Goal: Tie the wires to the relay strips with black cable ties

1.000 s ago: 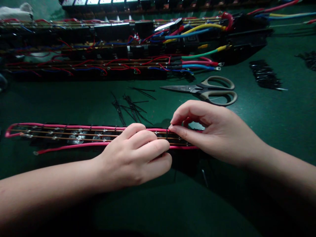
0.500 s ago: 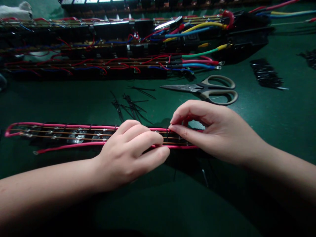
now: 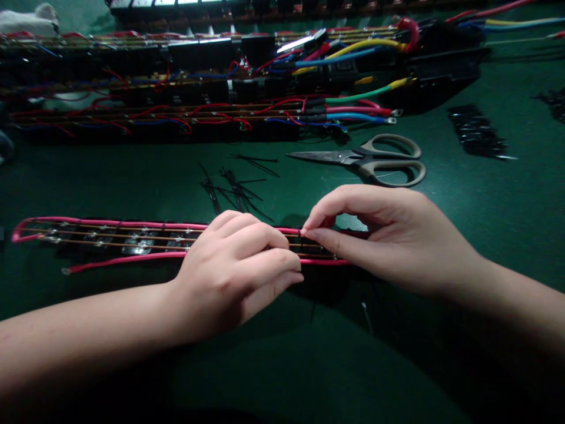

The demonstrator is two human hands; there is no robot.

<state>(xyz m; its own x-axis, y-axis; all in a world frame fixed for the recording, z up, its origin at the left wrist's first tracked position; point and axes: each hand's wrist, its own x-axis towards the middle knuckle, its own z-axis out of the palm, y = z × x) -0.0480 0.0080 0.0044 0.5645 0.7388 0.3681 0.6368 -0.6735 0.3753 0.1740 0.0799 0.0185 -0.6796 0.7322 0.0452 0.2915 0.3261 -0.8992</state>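
Observation:
A long black strip with copper rails and pink wires (image 3: 110, 240) lies across the green mat in front of me. My left hand (image 3: 238, 268) rests on its right part, fingers curled down over the wires and gripping the strip. My right hand (image 3: 384, 235) pinches a thin black cable tie (image 3: 301, 235) between thumb and forefinger, right where the tie wraps the pink wire. The two hands almost touch at that spot. The strip's right end is hidden under my right hand.
Loose black cable ties (image 3: 233, 188) lie just beyond the strip. Scissors (image 3: 366, 160) sit shut to the right of them. Further back are rows of wired strips (image 3: 198, 112) with red, blue, yellow and green cables. A pile of black ties (image 3: 474, 135) lies at the right.
My left hand's fingers have curled tighter over the strip. My right hand has stayed pinched at the tie, its wrist dropping slightly.

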